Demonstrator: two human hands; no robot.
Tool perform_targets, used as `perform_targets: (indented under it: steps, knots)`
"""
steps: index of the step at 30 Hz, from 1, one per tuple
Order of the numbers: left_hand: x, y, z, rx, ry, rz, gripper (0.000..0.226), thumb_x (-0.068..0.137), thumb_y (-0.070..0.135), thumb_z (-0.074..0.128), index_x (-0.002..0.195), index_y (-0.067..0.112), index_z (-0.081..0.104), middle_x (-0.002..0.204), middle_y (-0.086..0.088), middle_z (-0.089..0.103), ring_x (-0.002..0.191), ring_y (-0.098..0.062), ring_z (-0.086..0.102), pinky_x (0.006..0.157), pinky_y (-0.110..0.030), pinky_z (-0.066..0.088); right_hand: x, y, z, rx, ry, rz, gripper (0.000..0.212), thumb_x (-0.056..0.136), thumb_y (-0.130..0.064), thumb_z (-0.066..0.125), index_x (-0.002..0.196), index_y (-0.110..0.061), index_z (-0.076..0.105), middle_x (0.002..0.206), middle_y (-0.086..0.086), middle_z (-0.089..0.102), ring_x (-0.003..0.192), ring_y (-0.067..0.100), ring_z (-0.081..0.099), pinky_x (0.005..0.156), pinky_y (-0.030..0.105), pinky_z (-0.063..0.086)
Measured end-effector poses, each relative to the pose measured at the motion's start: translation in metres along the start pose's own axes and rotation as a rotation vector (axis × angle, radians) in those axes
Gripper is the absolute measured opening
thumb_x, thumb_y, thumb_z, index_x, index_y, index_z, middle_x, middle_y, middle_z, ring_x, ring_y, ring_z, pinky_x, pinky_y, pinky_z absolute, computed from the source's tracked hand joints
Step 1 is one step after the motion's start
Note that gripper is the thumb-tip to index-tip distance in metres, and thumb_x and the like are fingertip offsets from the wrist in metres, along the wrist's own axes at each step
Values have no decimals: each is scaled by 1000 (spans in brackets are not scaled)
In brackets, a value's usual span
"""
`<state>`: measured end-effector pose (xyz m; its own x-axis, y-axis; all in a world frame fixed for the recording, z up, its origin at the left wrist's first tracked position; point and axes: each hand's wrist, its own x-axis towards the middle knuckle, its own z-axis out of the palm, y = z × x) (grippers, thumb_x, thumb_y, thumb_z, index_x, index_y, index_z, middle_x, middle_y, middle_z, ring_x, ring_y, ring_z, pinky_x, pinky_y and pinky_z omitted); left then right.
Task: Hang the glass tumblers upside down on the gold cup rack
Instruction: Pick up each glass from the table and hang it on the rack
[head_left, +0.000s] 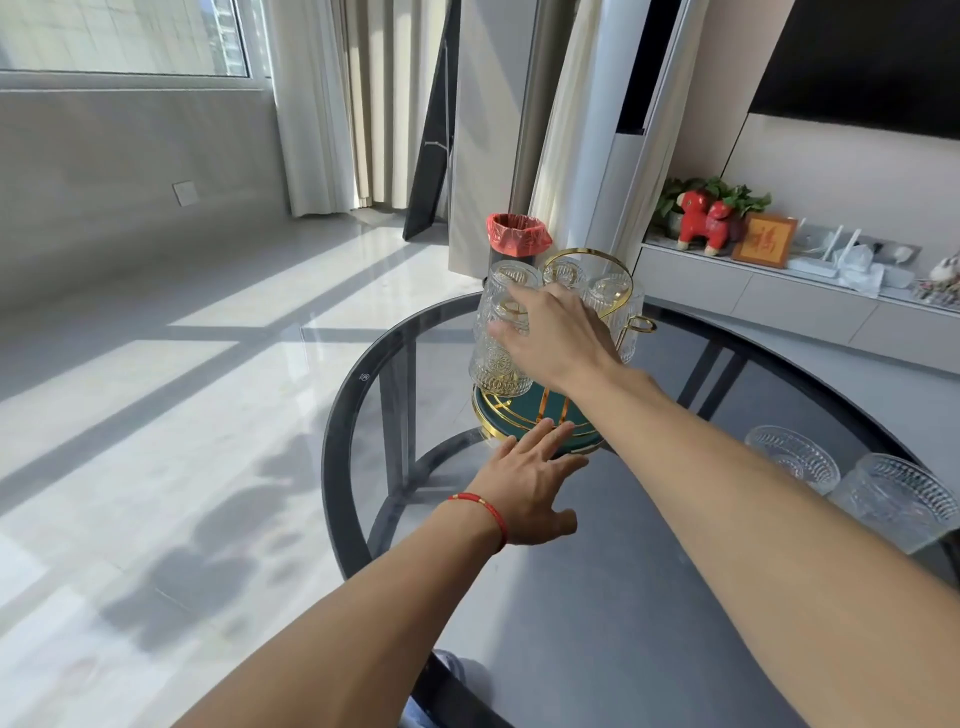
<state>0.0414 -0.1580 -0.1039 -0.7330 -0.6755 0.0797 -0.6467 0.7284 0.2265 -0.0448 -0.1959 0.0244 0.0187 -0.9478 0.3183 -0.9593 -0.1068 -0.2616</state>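
Right hand (550, 338) clamped on a tumbler (501, 332) at the rack (540, 410); left hand (530, 483), fingers spread, steadies its base. A missed peg could drop the glass.

You face a round, dark-rimmed glass table (332, 431) on a pale tiled floor. Beyond it stands a dark bin lined with a red plastic bag (518, 236). On your right, a red toy animal (704, 218) sits beside a wooden-framed picture (764, 241) on a grey shelf (727, 270).

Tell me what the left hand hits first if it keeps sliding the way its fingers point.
Likely the gold cup rack's green base: the left hand's fingertips already look at its near rim, possibly touching.
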Motion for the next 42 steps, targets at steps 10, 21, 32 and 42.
perform_targets:
  steps: [10,21,32,42]
  knots:
    - [1,15,-7,-79,94,-28,60,86,27,68,143,19,54,152,-8,44,141,-28,30,105,-47,43,-81,25,-12,-101,219,-208,43,94,-22,60,134,-8,58,137,15,56,122,33,53,101,44,44]
    - [10,78,-5,-383,354,-27,39,86,15,67,125,13,67,130,-9,64,122,-28,52,102,-38,43,-222,121,-27,228,284,327,37,86,-9,68,121,-15,60,110,0,66,105,25,62,91,42,50]
    - [18,113,14,-557,161,-195,66,83,30,75,142,16,49,153,-15,34,137,-34,39,111,-48,44,-221,170,-3,379,-5,829,76,89,-39,70,144,-6,31,139,13,48,122,33,54,85,33,41]
    - [17,116,14,-611,157,-206,65,85,32,74,142,16,48,153,-14,37,139,-31,39,112,-48,43,-195,177,7,393,239,801,78,73,-56,79,130,-24,36,116,6,64,106,39,62,79,42,47]
